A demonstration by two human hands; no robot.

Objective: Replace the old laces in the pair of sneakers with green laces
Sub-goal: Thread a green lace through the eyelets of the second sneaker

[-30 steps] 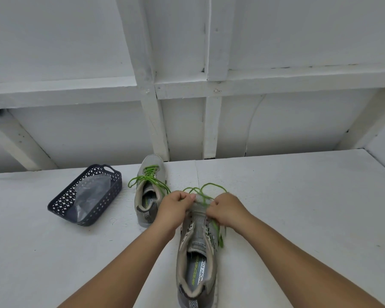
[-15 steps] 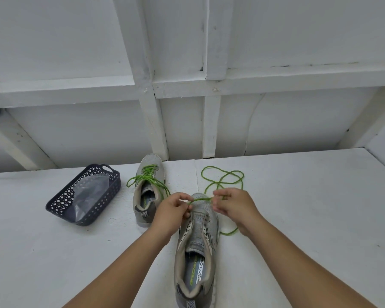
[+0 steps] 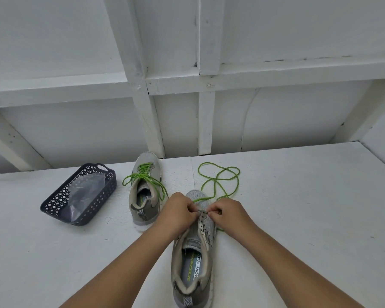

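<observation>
On the white table (image 3: pixel 298 218) a grey sneaker (image 3: pixel 192 252) lies heel toward the person, toe pointing to twelve o'clock. Both hands meet over its front eyelets. The left hand (image 3: pixel 179 215) has its fingers curled tight, pinching at the eyelet row; the right hand (image 3: pixel 230 213) is curled the same way, pinching the end of the green lace (image 3: pixel 218 181). That lace trails off in loose loops on the table at one o'clock from the shoe's toe. The second sneaker (image 3: pixel 145 190) sits at eleven o'clock, just beside the left hand, already threaded with a green lace whose ends hang loose. Further out at nine o'clock stands a dark basket (image 3: pixel 60 205) holding a clear plastic bag (image 3: pixel 85 194).
</observation>
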